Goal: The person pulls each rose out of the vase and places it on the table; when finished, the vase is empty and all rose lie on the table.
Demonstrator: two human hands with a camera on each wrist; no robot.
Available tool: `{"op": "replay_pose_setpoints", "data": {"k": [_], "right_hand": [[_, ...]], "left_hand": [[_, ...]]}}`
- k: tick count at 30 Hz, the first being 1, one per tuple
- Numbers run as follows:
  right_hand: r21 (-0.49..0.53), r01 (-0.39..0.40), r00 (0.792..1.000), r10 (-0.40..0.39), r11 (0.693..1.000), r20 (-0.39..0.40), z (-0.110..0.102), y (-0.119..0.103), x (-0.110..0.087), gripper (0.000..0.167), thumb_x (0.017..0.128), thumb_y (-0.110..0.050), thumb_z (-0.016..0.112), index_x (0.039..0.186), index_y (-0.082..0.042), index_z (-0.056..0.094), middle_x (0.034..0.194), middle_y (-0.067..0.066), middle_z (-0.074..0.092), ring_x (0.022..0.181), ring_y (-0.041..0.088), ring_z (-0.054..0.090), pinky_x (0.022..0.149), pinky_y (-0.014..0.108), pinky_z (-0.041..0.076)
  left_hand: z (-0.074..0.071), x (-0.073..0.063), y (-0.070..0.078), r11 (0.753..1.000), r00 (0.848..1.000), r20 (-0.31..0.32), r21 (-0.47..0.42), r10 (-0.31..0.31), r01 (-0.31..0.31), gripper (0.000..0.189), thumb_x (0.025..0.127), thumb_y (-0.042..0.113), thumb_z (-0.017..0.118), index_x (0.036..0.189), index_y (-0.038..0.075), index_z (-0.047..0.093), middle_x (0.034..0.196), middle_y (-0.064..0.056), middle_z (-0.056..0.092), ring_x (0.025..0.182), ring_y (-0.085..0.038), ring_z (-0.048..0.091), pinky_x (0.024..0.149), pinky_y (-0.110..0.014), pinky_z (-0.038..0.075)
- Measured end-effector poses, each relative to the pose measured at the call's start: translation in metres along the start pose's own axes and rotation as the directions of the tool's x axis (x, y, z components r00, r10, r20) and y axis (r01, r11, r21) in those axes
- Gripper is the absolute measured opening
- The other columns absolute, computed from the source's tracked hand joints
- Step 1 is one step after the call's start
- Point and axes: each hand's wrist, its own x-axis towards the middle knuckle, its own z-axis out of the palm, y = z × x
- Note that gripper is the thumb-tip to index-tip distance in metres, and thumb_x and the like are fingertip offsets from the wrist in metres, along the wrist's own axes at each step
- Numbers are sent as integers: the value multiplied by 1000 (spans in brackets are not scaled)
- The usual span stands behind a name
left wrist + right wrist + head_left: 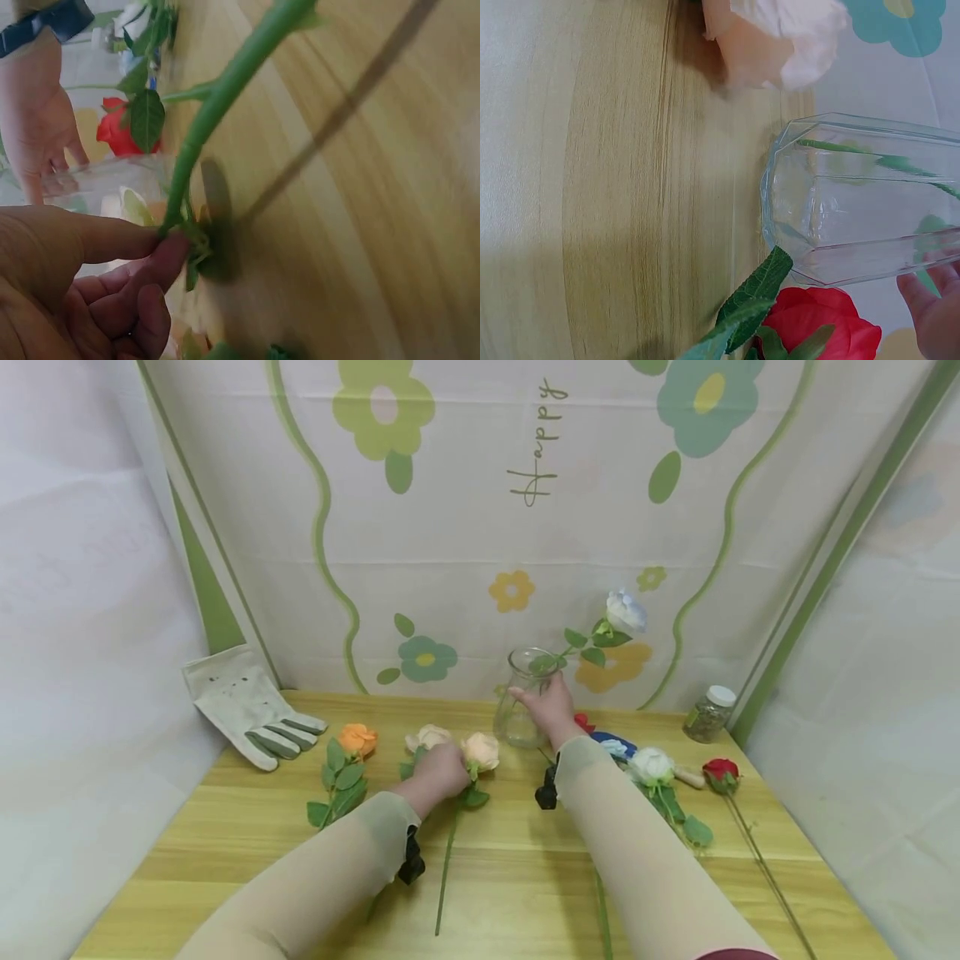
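My left hand (441, 772) pinches a green stem (225, 97) between thumb and forefinger, close to the head of a peach rose (480, 752) on the wooden table. A second peach rose (429, 737) lies just behind that hand. Upright at the back of the table stands a clear glass vase (885, 202), with one white rose (625, 612) leaning out to the right and its stem inside. My right hand (553, 706) holds the vase near the neck, thumb across its front. A red rose (821, 322) lies beside the vase's base, mostly hidden by my right arm in the head view.
An orange rose (357, 740) and a white glove (247, 702) are on the left. To the right lie another white rose (651, 767), a long-stemmed red rose (722, 774) and a blue object (617, 743). A white-lidded jar (708, 717) stands at the back right, near the curtain.
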Motion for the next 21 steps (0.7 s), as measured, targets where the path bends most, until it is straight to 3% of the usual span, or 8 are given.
{"op": "replay_pose_setpoints", "data": {"k": [4,7,10,12,14,16,18,21], "right_hand": [[4,6,1000,-6,1000,6,1,1,2,85,86,-41,77,151,-17,28,156,11,33,143,30,29,113,47,29],[11,10,1000,-10,1000,3,2,4,4,85,85,-40,78,151,-17,29,156,11,33,143,30,30,113,47,30],[5,15,1000,-15,1000,-5,2,7,6,84,84,-41,79,149,-16,31,155,12,35,142,31,31,112,46,31],[-9,17,1000,-17,1000,-10,1,7,7,85,83,-44,79,148,-14,32,154,12,37,141,31,33,112,46,32],[-24,22,1000,-22,999,-7,-1,8,7,88,83,-46,79,149,-13,32,154,14,37,140,32,34,112,46,32],[-33,24,1000,-24,999,-5,-4,9,8,89,83,-47,78,149,-13,31,153,14,37,140,33,34,111,47,32],[-56,39,999,-39,998,1,-6,10,9,86,85,-44,77,151,-14,30,154,14,37,139,34,34,111,48,32],[-209,141,990,-139,968,26,-6,10,12,69,92,-27,69,148,-6,35,147,19,43,133,37,41,108,49,36]], "left_hand": [[-9,8,1,997,1000,-16,72,3,-2,28,79,5,63,59,13,46,57,2,42,50,-15,40,47,-29,36],[-30,16,14,1000,999,-41,14,-14,14,20,86,10,65,68,9,55,62,-2,50,54,-19,46,51,-33,43],[-53,29,36,997,991,-136,-80,3,-15,10,91,17,65,88,8,64,78,-3,61,69,-19,57,68,-38,51],[-66,39,55,992,973,-226,-105,46,-71,15,93,21,65,102,9,68,94,-3,68,86,-21,63,87,-42,48],[-75,51,74,986,948,-300,-91,104,-137,22,94,24,64,113,12,69,106,0,69,99,-21,62,102,-44,37],[-80,63,94,981,926,-342,-51,160,-189,25,95,27,64,116,16,71,113,2,69,107,-21,60,107,-47,29],[-79,74,112,976,912,-355,6,207,-219,25,96,30,64,117,20,72,117,4,68,112,-21,58,107,-47,29],[-72,88,133,968,908,-335,92,251,-234,28,96,36,64,121,25,71,124,6,65,117,-22,53,103,-45,31]]}}
